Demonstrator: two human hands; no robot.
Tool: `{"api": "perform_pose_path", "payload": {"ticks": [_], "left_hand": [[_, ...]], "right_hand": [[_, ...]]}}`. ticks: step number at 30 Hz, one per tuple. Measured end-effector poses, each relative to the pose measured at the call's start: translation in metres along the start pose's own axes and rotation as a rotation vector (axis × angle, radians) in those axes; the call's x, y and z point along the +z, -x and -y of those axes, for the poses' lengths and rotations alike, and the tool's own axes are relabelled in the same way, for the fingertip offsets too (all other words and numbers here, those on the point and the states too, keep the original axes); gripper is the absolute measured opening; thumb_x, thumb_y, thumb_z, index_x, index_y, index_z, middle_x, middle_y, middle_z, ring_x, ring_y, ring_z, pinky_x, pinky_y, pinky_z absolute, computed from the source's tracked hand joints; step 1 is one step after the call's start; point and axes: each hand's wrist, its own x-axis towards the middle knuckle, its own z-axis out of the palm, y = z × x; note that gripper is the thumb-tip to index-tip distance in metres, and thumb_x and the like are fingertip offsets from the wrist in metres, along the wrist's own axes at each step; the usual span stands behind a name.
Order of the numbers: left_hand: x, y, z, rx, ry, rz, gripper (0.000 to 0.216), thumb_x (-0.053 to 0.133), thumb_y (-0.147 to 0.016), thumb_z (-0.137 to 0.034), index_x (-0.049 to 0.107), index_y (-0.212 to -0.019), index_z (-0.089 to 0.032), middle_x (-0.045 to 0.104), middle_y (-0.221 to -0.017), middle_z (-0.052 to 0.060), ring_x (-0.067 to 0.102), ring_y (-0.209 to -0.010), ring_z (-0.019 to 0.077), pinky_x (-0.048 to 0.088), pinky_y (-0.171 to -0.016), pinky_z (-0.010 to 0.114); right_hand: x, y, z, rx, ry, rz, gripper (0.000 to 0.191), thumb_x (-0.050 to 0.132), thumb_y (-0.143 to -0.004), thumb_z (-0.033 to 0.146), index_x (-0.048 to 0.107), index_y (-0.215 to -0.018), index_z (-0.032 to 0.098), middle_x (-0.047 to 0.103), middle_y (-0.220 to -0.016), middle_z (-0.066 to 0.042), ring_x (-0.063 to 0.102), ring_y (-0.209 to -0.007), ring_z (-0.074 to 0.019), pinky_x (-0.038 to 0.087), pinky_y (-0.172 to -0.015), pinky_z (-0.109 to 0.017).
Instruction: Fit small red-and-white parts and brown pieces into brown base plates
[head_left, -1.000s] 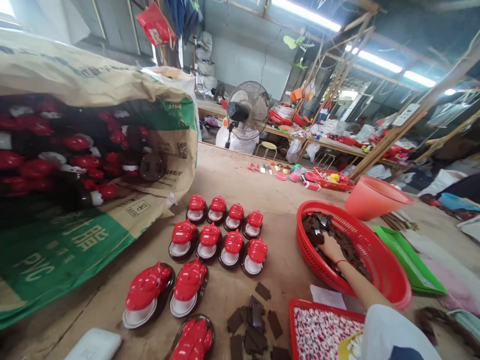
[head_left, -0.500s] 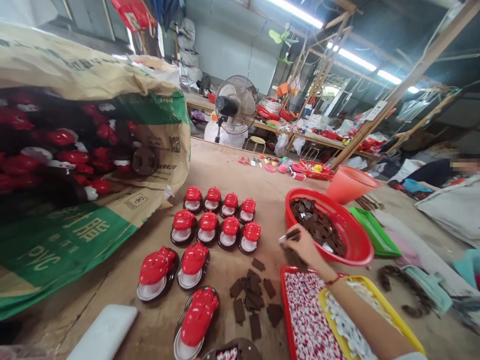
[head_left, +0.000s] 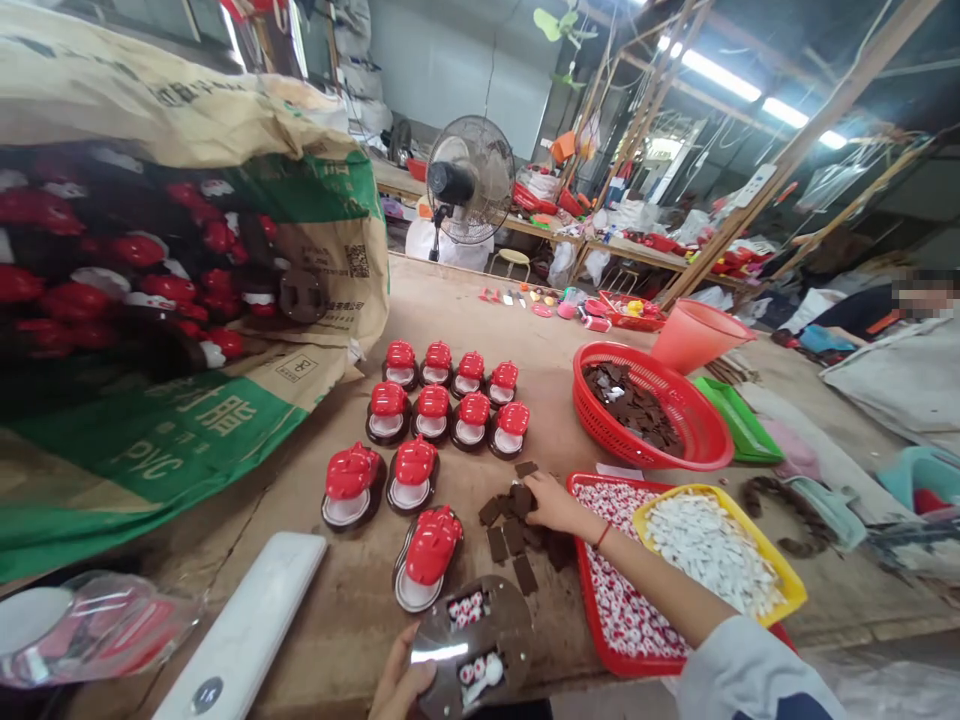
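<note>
Dark plastic base (head_left: 504, 618) looks stiff and light; I read the left hand (head_left: 401, 675) gripping its near rim, the right hand (head_left: 555, 504) resting open on brown chips (head_left: 514, 535).

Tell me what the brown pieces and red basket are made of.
The dark brown pieces look like stiff matte plastic, going by their crisp cut edges, though that's uncertain. The red basket looks like glossy moulded plastic, with an even lattice of holes.
</note>
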Motion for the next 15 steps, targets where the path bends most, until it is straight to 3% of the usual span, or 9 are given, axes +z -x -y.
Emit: {"api": "perform_pose_path", "payload": {"ticks": [4,10,15], "left_hand": [[0.010,0.010,-0.005,0.027,0.002,0.005,0.042,0.071,-0.047,-0.025,0.052,-0.084,-0.021,0.065,-0.067,0.000,0.060,-0.057,0.0181,0.045,-0.054,0.028],[0.028,0.014,-0.002,0.048,-0.034,0.028,0.039,0.066,-0.053,-0.020,0.049,-0.087,-0.023,0.065,-0.072,-0.002,0.060,-0.063,0.0169,0.045,-0.056,0.027],[0.041,0.010,-0.001,0.028,-0.031,0.081,0.035,0.062,-0.057,-0.017,0.047,-0.088,-0.022,0.064,-0.071,-0.004,0.057,-0.061,0.0128,0.044,-0.057,0.025]], "right_hand": [[-0.001,0.009,0.003,-0.048,-0.001,-0.049,0.034,0.056,-0.053,0.008,0.052,-0.086,0.015,0.052,-0.103,-0.011,0.041,-0.103,-0.0256,0.031,-0.087,-0.039],[0.006,0.022,0.005,-0.037,-0.129,-0.199,0.027,0.034,-0.059,0.002,0.050,-0.074,0.017,0.058,-0.084,-0.005,0.052,-0.083,-0.0168,0.041,-0.075,-0.031],[0.006,0.049,0.024,-0.048,-0.222,-0.245,0.028,0.033,-0.062,0.005,0.050,-0.080,0.018,0.061,-0.079,-0.002,0.057,-0.071,-0.0144,0.046,-0.064,-0.027]]}}
